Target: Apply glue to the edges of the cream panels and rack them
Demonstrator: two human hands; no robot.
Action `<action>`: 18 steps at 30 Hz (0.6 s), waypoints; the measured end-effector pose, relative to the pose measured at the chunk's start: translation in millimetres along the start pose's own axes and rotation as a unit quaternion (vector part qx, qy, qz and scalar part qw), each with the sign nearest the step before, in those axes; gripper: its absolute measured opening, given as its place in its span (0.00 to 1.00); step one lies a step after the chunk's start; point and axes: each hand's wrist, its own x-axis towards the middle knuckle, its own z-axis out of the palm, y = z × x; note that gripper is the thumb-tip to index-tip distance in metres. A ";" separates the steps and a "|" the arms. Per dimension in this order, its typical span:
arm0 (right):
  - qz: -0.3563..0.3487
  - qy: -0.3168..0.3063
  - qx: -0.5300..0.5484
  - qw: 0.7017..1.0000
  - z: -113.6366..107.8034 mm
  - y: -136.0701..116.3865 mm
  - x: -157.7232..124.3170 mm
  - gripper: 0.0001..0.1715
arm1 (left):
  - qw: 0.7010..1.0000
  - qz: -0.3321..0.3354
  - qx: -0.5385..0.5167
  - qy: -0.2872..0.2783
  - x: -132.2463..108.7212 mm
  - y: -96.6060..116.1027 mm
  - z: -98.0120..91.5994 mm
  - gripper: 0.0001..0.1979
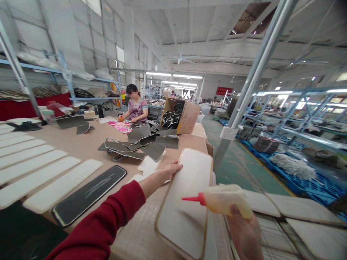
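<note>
Left arm: long dark-red sleeve (108, 224), soft creased fabric, plain, cuff ending partway along forearm.

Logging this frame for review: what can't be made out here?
Head view.
right hand: lower part cut by the bottom edge, fingers hidden behind the squeeze bottle.
left hand: grip or mere rest on the white panel unclear, blurred.
cardboard box: dark pieces inside too small to identify.

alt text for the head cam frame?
The right hand holds a red-nozzled squeeze bottle over a white panel, which the left hand steadies at its edge on a worktable. Farther along, another person sits by grey cut pieces and a cardboard box.
</note>
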 end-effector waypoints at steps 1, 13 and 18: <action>-0.012 0.013 0.002 1.000 3.2 -0.5 4.0 0.35 | 1.000 0.000 0.000 -0.004 -0.4 0.2 1.7 0.05; 0.064 0.048 0.038 0.996 -18.7 -5.9 -0.4 0.32 | 1.000 0.017 -0.004 0.011 0.2 2.8 -14.6 0.10; -0.084 0.088 0.043 0.992 -5.1 -24.6 47.1 0.27 | 1.000 0.021 0.005 -0.007 -7.0 1.2 -10.1 0.13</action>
